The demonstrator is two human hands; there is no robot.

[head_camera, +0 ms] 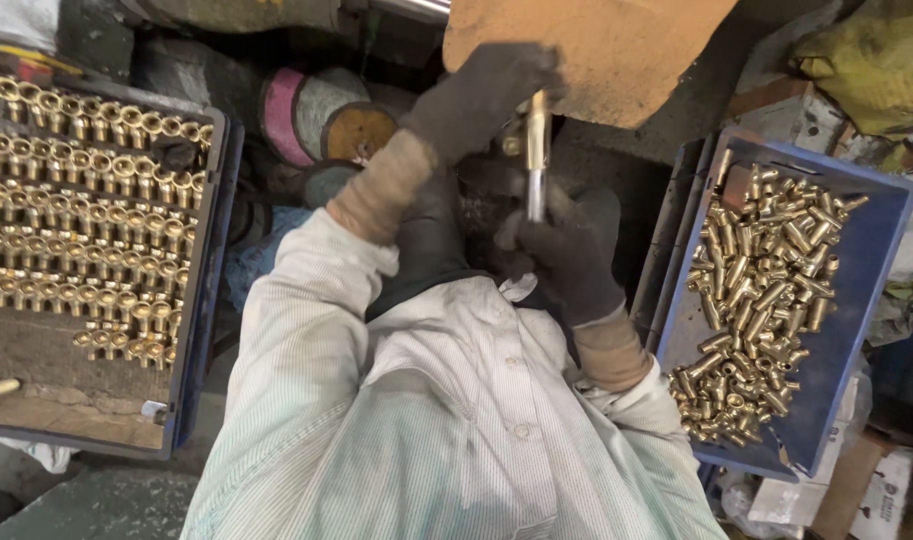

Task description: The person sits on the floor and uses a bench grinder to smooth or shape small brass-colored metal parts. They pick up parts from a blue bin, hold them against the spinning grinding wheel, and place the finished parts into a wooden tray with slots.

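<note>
Two gloved hands: left (482, 100), right (567, 255). One brass rod-shaped fitting (537, 150) between them. Two blue plastic trays: left tray (202, 300) with brass fittings (87, 210) in about eight ordered rows, right tray (867, 260) with one loose heap of brass fittings (762, 300), too many to count.

Dim, grimy concrete floor (97, 505), apparently littered with scraps.

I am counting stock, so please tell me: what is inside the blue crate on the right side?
The blue crate holds a loose heap of brass fittings, lying in all directions. Bare blue floor shows along its right edge. What lies beneath the heap is covered.
</note>
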